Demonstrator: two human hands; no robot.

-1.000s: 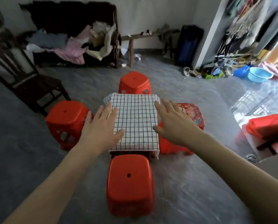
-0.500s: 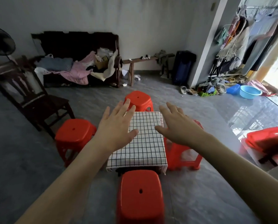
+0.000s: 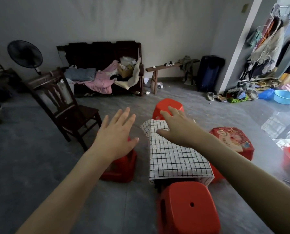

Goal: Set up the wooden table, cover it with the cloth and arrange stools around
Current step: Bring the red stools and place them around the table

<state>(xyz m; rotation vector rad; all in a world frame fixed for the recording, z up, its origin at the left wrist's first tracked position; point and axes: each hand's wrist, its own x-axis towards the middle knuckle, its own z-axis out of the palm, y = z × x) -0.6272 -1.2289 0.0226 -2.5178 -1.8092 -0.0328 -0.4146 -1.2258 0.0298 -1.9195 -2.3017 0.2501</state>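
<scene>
The small table under the white cloth with a black grid (image 3: 176,154) stands at the middle of the grey floor, its long axis running from near to far; the table's wood is almost wholly hidden by the cloth, only a dark strip of frame showing under the near hem. Four stools ring it: a plain red plastic stool with a hole in its seat (image 3: 188,210) at the near end, a red plastic stool at the far end (image 3: 166,107), a red plastic stool on the left (image 3: 122,168), and a red stool with a printed pattern on its seat (image 3: 232,141) on the right.

Both hands hover outstretched, palms down, fingers spread and holding nothing; the left hand (image 3: 117,134) hangs above the left stool and hides most of its seat, to the left of the cloth's edge; the right hand (image 3: 179,127) lies over the far part of the cloth, its fingertips reaching in front of the far stool. Whether the right palm touches the cloth cannot be told from this angle.

The layout looks complete, so any move left is likely a small smoothing or nudge; the right hand is nearer the cloth, the left nearer its stool. The cloth's far left corner hangs slightly rumpled; the right stool's lower half is cut off behind the right forearm.
</scene>
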